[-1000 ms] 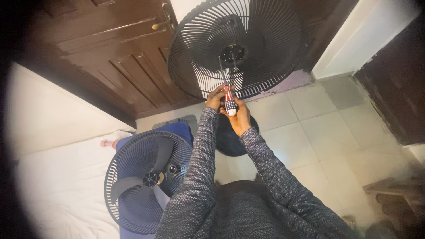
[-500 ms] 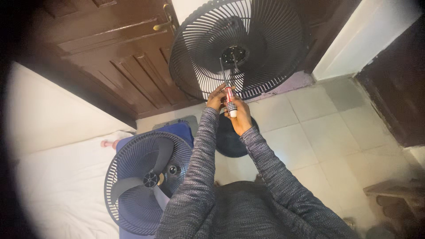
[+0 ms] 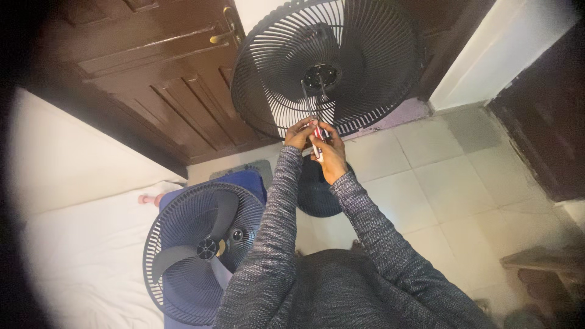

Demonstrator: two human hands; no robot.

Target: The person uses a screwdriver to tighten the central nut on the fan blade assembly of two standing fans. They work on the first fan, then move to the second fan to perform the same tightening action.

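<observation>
Two hands work a screwdriver at the lower rim of a standing fan's grille.

The tiled floor (image 3: pixel 463 183) carries everything; a dark wooden door (image 3: pixel 152 79) fills the upper left. The round black grille (image 3: pixel 365 67) stands near the wall, its top cut off by the frame edge and its base (image 3: pixel 317 195) half hidden behind the forearms. A second fan (image 3: pixel 201 250), blades showing through its cage, lies at the floor's left edge, partly covered by the left sleeve. The right hand (image 3: pixel 332 159) is closed around the screwdriver (image 3: pixel 317 141), whose red-and-white handle barely peeks out; its tip cannot be made out. The left hand (image 3: pixel 300 133) has its fingers curled at the grille's bottom wires, touching the tool; whether it grips anything is unclear.
</observation>
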